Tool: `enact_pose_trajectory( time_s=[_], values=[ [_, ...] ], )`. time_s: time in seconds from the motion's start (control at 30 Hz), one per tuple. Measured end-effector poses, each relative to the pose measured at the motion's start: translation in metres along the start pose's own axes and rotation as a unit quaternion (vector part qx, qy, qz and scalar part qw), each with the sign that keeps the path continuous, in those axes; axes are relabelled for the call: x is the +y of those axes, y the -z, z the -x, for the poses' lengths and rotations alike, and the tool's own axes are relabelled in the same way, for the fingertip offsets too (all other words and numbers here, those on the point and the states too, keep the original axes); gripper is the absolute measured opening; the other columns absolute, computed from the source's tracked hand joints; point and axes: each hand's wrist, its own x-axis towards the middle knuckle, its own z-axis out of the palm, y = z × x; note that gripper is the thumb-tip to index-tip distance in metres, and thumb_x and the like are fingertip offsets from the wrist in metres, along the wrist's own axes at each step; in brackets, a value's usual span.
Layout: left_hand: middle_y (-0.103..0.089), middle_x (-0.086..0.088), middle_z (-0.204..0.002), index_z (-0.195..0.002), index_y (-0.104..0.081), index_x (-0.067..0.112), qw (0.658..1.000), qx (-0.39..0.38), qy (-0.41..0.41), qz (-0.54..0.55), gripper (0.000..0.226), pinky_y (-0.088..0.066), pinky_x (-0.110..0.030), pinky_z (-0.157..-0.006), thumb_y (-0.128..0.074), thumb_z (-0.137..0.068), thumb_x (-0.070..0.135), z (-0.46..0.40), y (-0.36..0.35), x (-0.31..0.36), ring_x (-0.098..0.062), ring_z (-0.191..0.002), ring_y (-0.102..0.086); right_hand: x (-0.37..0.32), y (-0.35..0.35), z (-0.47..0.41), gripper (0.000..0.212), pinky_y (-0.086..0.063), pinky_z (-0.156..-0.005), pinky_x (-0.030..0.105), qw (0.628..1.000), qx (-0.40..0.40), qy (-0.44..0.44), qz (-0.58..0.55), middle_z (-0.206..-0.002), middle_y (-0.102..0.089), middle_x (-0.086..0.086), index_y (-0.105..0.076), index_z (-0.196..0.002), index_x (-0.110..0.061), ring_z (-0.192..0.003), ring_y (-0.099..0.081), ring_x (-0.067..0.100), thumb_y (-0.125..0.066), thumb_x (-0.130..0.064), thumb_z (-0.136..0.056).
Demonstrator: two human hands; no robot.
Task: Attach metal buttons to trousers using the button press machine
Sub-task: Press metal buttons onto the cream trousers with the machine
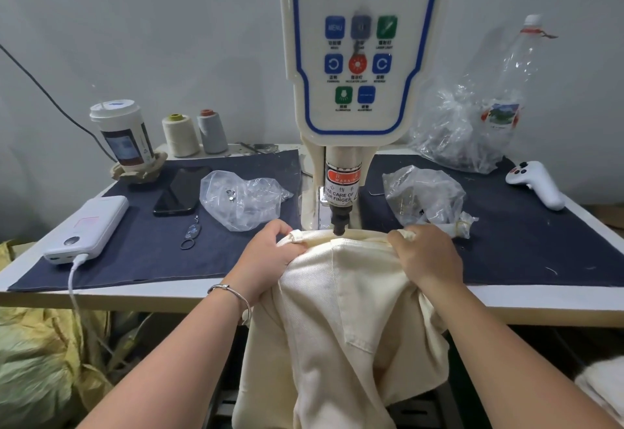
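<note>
Two hands hold cream trousers (341, 310) at the waistband, under the punch of a button press (351, 90). The left hand (270, 256) grips the band's left end, fingers curled around a fabric fold, a bangle (229, 293) on its wrist. The waistband stretches between the hands, its middle right beneath the punch tip. The right hand (427, 256) clutches the band's right end, knuckles up. Both forearms reach forward from below; the trousers hang off the table (101, 297) edge.
</note>
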Motion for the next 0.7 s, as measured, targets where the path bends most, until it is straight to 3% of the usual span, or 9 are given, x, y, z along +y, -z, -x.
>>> enact_pose_trajectory(
  time_s=[0.1,0.23,0.7],
  values=[
    [-0.052,0.003,-0.078,-0.088,-0.052,0.008,1.000,-0.002,0.010,0.010,0.028,-0.036,-0.025,-0.061,-0.073,-0.082,0.025,0.0003,0.0003,0.0005,-0.011,-0.069,-0.045,0.0016,-0.0008,-0.0010,0.043,-0.026,-0.050,0.030,1.000,-0.003,-0.008,-0.014,-0.055,-0.049,0.001,-0.040,-0.052,-0.012,-0.056,-0.046,0.018,-0.056,-0.035,-0.084],
    [-0.050,0.005,-0.076,-0.081,-0.049,0.016,1.000,-0.005,0.017,0.008,0.025,-0.035,-0.026,-0.060,-0.073,-0.082,0.025,-0.0001,0.0001,0.0009,-0.011,-0.067,-0.044,0.0027,-0.0013,-0.0015,0.042,-0.027,-0.050,0.030,1.000,-0.001,-0.013,-0.020,-0.057,-0.051,0.002,-0.042,-0.053,-0.012,-0.057,-0.048,0.019,-0.056,-0.036,-0.084],
    [-0.048,0.005,-0.072,-0.078,-0.047,0.017,1.000,-0.002,0.005,0.003,0.027,-0.033,-0.027,-0.058,-0.072,-0.082,0.024,-0.0024,-0.0002,-0.0034,-0.011,-0.066,-0.042,0.0016,0.0014,0.0015,0.040,-0.028,-0.051,0.030,0.999,-0.008,-0.019,-0.030,-0.059,-0.052,0.003,-0.045,-0.053,-0.013,-0.059,-0.048,0.019,-0.056,-0.035,-0.085]
  ],
)
